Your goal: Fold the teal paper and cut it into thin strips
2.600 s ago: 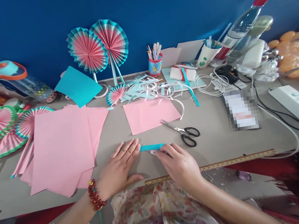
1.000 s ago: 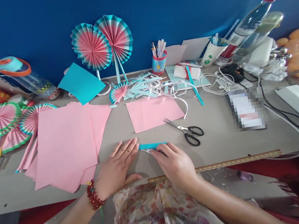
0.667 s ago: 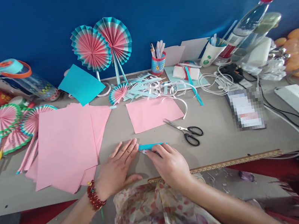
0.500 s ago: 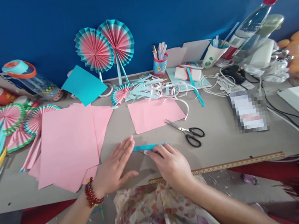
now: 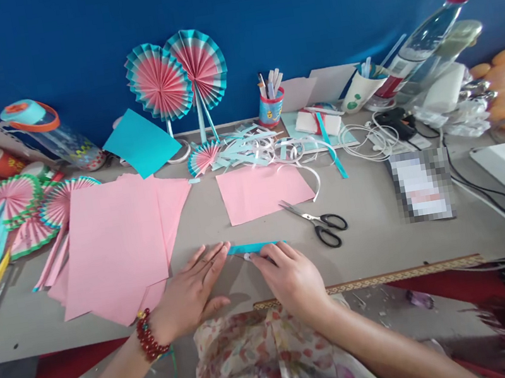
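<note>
Fingers (image 5: pixel 210 259) of left hand (image 5: pixel 192 291) extended flat beside narrow turquoise paper strip (image 5: pixel 264 246) | right hand (image 5: pixel 290 279) curled, pinning it | progress: strip apparently flattened; pink paper sheets (image 5: pixel 116 236) not yet pleated

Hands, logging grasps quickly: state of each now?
Left hand: open, flat, fingertips at narrow teal paper strip.
Right hand: curled over that strip; grip cannot be told.

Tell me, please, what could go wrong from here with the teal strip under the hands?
The teal strip is narrow, held down only by the left hand at one end and the right hand on top; it may slip or crease crookedly. The scissors lie close beside the right hand; a sideways sweep might knock them. The left wrist lies by the stack of pink sheets, which could be nudged.
</note>
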Tool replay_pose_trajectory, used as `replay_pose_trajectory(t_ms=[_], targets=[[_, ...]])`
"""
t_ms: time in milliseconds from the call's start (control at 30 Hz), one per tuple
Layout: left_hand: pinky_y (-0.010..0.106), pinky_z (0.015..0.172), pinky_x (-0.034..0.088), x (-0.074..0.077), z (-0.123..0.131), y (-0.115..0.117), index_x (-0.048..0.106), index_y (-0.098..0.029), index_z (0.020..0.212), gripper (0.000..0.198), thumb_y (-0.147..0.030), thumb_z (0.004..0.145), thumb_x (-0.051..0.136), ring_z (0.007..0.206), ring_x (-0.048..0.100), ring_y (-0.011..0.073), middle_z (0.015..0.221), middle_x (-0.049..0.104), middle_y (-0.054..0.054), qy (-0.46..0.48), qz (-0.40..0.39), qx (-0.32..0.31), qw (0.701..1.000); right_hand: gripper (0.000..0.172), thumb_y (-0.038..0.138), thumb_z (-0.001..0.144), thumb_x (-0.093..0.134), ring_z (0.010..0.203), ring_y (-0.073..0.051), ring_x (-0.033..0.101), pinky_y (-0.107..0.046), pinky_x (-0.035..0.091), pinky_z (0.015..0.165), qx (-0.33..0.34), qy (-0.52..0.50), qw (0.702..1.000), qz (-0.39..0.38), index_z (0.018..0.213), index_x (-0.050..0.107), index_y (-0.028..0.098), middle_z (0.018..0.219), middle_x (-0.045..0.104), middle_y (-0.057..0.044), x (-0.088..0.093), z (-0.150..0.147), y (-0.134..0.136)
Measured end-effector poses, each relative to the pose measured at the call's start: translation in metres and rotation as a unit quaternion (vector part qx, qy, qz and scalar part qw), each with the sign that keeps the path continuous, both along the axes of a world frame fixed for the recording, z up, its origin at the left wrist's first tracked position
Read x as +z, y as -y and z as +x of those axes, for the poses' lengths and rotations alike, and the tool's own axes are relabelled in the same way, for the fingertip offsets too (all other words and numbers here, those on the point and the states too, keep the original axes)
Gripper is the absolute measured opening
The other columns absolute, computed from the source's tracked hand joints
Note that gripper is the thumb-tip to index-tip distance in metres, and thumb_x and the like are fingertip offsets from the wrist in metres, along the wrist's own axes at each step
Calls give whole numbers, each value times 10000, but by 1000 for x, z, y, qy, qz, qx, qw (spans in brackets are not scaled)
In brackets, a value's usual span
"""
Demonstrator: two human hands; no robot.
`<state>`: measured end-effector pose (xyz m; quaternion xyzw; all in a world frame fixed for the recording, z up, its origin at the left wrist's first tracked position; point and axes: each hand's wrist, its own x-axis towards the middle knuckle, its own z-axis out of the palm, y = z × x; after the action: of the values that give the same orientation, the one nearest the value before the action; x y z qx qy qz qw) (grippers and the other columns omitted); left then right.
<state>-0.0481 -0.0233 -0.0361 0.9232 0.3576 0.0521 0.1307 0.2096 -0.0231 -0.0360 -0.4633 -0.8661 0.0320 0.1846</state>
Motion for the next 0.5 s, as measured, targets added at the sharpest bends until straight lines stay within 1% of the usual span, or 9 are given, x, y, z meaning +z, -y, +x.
replay_pose_trajectory(t_ms=[200,333,500], targets=[[496,1221,223,-1,-1,0,-71,-128,1583,816,-562,1018,328,1506,217,273,1614,241,166,2,17,2,1000,202,167,982,532,799,-186,524,-312,394,708,-5,4,1000,-3,1102,692,200,917,640,-50,2,-1,1],[485,1227,211,-1,-1,0,-74,-116,1581,827,-550,1017,347,1510,204,269,1617,233,166,-3,16,-3,1000,194,172,987,527,786,-182,526,-314,388,702,-7,11,1000,-8,1072,697,205,905,635,-46,4,-1,0],[483,1233,187,-2,-1,0,-74,-110,1580,833,-551,1016,351,1512,196,268,1621,221,168,-9,6,-1,1000,203,156,972,540,808,-187,531,-314,393,704,7,5,1000,-12,1102,689,201,922,632,-48,3,2,0]])
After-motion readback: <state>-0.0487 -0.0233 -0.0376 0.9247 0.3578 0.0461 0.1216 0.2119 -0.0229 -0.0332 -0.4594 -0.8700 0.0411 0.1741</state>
